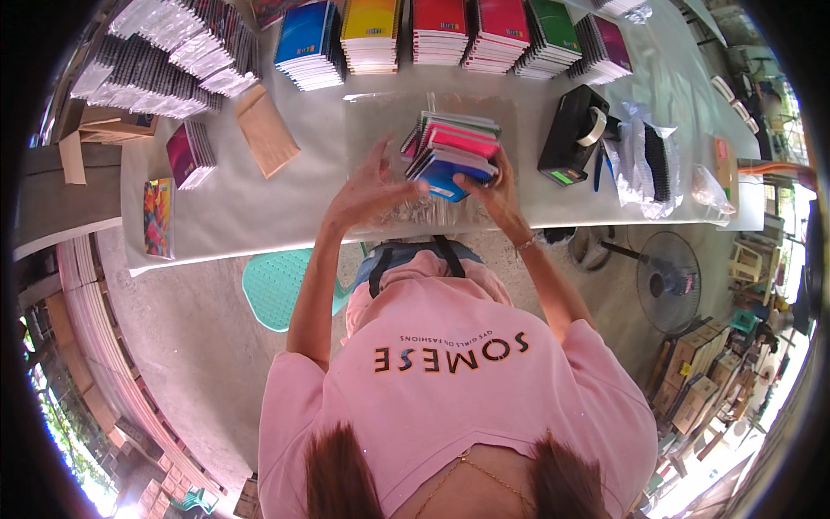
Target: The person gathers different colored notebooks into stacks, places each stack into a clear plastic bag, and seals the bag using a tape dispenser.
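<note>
I held a slanting bundle of small spiral-bound notebooks with blue, pink and green covers (pixel 461 143) over the table (pixel 225 216), near the middle of its near edge. My right hand (pixel 496 197) pinched the bundle's right side, thumb against the blue cover; my left hand (pixel 370 195) was spread along the left side, its thumb close to the blue corner, though I couldn't tell whether it touched.

The step looked like evening up the bundle. I judged it called for a flat left palm against the spirals, a light right grip and a gentle tap to level the edges, without bending covers or snagging coils.

The cover stacks along the far edge, such as the glossy yellow spiral notebook stack (pixel 370 30), bore small multicoloured print. My pink cotton shirt (pixel 450 411) carried large dark capitals, upside down in view, beside a smaller line.
</note>
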`<state>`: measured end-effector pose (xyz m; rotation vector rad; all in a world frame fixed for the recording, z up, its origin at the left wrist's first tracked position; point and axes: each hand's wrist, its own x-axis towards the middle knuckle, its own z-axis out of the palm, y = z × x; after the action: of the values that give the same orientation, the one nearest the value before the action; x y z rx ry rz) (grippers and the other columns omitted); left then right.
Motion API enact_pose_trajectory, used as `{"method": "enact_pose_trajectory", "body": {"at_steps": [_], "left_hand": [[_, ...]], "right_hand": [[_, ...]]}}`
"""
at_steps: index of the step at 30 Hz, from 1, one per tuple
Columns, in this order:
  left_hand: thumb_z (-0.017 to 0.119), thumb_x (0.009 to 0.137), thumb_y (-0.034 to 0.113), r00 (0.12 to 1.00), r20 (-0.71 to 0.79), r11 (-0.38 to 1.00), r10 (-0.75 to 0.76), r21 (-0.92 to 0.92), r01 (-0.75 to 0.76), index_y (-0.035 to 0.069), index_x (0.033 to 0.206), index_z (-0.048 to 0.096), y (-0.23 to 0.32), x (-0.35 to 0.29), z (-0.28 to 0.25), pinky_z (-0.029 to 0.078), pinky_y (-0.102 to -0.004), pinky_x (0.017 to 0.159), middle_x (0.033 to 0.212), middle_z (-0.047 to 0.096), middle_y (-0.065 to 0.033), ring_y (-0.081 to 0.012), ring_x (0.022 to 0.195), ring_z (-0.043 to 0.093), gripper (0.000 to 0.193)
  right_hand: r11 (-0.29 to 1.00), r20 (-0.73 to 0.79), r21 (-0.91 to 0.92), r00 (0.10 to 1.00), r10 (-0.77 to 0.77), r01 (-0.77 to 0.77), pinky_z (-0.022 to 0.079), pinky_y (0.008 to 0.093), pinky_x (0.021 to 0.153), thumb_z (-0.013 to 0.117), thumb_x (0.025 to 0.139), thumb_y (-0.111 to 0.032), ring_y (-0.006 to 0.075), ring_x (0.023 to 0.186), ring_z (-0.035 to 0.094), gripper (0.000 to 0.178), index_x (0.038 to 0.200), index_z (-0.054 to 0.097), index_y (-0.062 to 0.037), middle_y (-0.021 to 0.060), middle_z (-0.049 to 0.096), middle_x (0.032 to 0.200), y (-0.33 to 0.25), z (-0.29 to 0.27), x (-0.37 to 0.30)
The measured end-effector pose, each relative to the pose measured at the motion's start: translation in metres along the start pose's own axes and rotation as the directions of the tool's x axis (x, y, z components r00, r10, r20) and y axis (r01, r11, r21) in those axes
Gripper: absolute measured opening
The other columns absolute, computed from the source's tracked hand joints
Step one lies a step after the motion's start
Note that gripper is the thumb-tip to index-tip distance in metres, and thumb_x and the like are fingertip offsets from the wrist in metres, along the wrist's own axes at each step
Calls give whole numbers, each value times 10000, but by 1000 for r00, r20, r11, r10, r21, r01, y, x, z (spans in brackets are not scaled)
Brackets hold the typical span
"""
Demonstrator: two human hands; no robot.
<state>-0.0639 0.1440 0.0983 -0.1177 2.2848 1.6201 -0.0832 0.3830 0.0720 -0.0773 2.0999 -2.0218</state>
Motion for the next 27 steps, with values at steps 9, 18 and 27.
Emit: {"method": "enact_pose_trajectory", "body": {"at_steps": [9, 18, 27], "left_hand": [[841, 588, 52, 956, 24, 935, 294, -215, -282, 95, 1385, 293, -7, 2, 23, 355, -348, 1048, 1319, 441, -124, -247, 1238, 433, 968], [750, 657, -37, 972, -45, 919, 230, -319, -232, 117, 1391, 206, -28, 4, 50, 356, -316, 1025, 1265, 400, -110, -212, 1216, 408, 927], [548, 681, -127, 969, -73, 874, 237, -419, -246, 132, 1448, 178, -35, -8, 57, 262, -339, 1091, 1361, 325, -100, -231, 1317, 308, 890]], "right_hand": [[952, 346, -95, 907, -242, 291, 382, 334, 1028, 807, 679, -143, 227, 1243, 460, 945, 1454, 272, -62, 126, 461, 1370, 0, -1, 6], [992, 64, 72, 993, 101, -105, 363, 322, 1043, 637, 679, 57, 209, 1263, 427, 897, 1464, 232, -96, 105, 443, 1355, 28, 27, -9], [986, 142, 82, 981, 133, -145, 385, 300, 1004, 544, 694, 92, 195, 1219, 455, 858, 1472, 231, -91, 91, 446, 1334, 26, 24, -20]]}}
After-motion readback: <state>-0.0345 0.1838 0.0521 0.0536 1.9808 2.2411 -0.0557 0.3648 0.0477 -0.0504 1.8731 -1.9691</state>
